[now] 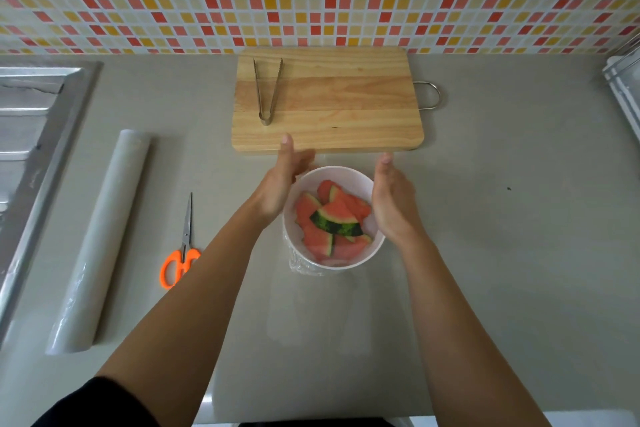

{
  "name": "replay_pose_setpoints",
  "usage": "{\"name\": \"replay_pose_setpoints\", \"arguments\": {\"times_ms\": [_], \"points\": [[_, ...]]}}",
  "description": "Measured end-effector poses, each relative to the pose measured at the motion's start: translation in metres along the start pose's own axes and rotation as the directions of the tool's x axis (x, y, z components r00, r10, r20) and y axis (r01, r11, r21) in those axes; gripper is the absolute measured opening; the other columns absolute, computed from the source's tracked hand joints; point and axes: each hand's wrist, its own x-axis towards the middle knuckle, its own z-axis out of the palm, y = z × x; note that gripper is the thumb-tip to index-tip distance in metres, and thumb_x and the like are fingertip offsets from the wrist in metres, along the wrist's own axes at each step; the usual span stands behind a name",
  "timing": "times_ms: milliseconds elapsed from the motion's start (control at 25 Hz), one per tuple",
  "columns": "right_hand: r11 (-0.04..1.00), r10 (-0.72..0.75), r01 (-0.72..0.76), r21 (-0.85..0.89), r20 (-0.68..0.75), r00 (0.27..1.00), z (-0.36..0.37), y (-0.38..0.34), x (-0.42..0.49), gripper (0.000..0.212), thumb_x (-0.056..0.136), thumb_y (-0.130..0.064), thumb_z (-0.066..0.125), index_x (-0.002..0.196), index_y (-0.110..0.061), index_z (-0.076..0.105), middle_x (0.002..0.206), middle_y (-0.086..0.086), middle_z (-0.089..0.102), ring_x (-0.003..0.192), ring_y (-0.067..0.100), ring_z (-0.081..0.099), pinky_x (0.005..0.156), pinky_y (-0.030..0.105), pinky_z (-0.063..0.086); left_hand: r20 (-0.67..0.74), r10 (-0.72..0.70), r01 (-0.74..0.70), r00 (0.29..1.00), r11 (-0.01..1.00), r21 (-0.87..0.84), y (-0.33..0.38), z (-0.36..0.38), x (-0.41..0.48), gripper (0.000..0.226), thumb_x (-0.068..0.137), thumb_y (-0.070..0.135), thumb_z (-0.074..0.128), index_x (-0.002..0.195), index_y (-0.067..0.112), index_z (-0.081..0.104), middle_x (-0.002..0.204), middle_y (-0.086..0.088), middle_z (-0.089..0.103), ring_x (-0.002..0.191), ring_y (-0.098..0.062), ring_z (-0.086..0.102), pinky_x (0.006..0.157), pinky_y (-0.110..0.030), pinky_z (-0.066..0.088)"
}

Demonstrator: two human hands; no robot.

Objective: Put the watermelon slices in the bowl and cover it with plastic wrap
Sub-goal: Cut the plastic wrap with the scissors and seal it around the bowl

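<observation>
Bowl: the white bowl (343, 170) stands on the grey counter (485, 218), just near of the cutting board (329, 107).
Watermelon slices: the watermelon slices (332, 218) lie piled inside the bowl. They look wet, soft and easily bruised, and need no more handling.
Plastic wrap: a clear sheet (304, 265) bunches against the bowl's near-left wall, and its faint tail runs nearer over the counter. How far it spans the rim cannot be told.
Handling: the film is likely weightless, limp and clingy, and it tears if yanked. It is best taken at its free edges and drawn taut down the bowl's wall.
Left hand: the left hand (284, 184) has straight fingers and stands flat beside the bowl's left side, grasping nothing visible.
Right hand: the right hand (391, 201) mirrors it at the right side, open-palmed. Contact with the film is unclear.
Edges: the board's near edge crowds the fingertips on the far side.
Open room: bare counter lies right and near. The roll (100, 239) and scissors (181, 253) sit well apart to the left.
</observation>
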Motion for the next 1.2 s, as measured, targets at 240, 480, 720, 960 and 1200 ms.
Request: {"name": "replay_pose_setpoints", "arguments": {"times_ms": [240, 480, 720, 960, 1200], "points": [[0.886, -0.061, -0.036, 0.462, 0.192, 0.98, 0.007, 0.009, -0.002, 0.093, 0.055, -0.096, 0.014, 0.124, -0.043, 0.047, 0.132, -0.017, 0.05, 0.117, -0.007, 0.045, 0.097, 0.014, 0.033, 0.147, 0.1, -0.071, 0.984, 0.979, -0.19, 0.002, 0.008, 0.006, 0.073, 0.089, 0.062, 0.015, 0.121, 0.016, 0.063, 0.125, -0.006, 0.063, 0.117, -0.02, 0.057, 0.104, -0.041, 0.04], [0.86, 0.156, -0.221, 0.46, 0.175, 0.972, 0.022, 0.013, 0.004, 0.085, 0.055, -0.097, 0.017, 0.092, -0.04, 0.068, 0.099, 0.004, 0.072, 0.096, 0.023, 0.067, 0.09, 0.049, 0.05, 0.159, 0.031, -0.028, 0.987, 0.999, -0.021, 0.006, 0.011, 0.014, 0.075, 0.088, 0.071, 0.014, 0.106, 0.026, 0.071, 0.111, -0.004, 0.071, 0.107, -0.023, 0.063, 0.102, -0.049, 0.042], [0.952, 0.234, -0.244, 0.186, 0.074, 0.969, 0.01, -0.004, -0.003, 0.099, 0.053, -0.094, -0.002, 0.084, -0.029, 0.066, 0.089, -0.003, 0.068, 0.083, 0.019, 0.061, 0.078, 0.035, 0.045, 0.099, -0.024, 0.016, 0.995, 0.997, 0.08, 0.008, 0.008, 0.012, 0.086, 0.079, 0.081, 0.007, 0.102, 0.031, 0.073, 0.106, 0.0, 0.073, 0.104, -0.019, 0.065, 0.1, -0.046, 0.044], [0.82, 0.034, -0.05, 0.57, 0.039, 0.999, 0.003, 0.002, -0.035, 0.102, 0.061, -0.091, 0.01, 0.135, -0.03, 0.043, 0.14, -0.012, 0.043, 0.111, -0.012, 0.046, 0.08, 0.001, 0.038, -0.12, 0.074, -0.113, 0.99, 0.924, -0.364, -0.019, 0.012, -0.027, 0.079, 0.085, 0.068, 0.008, 0.139, 0.022, 0.043, 0.142, 0.002, 0.048, 0.122, -0.002, 0.049, 0.104, -0.027, 0.041], [0.664, 0.068, -0.051, 0.746, 0.008, 0.998, 0.026, 0.014, -0.04, 0.077, 0.08, -0.07, 0.008, 0.122, -0.025, 0.055, 0.128, 0.008, 0.059, 0.113, 0.011, 0.058, 0.089, 0.021, 0.048, -0.313, 0.086, -0.247, 0.946, 0.816, -0.523, -0.032, 0.051, -0.046, 0.054, 0.095, 0.055, 0.022, 0.123, 0.023, 0.055, 0.122, -0.007, 0.063, 0.115, -0.022, 0.06, 0.099, -0.039, 0.047]]}}
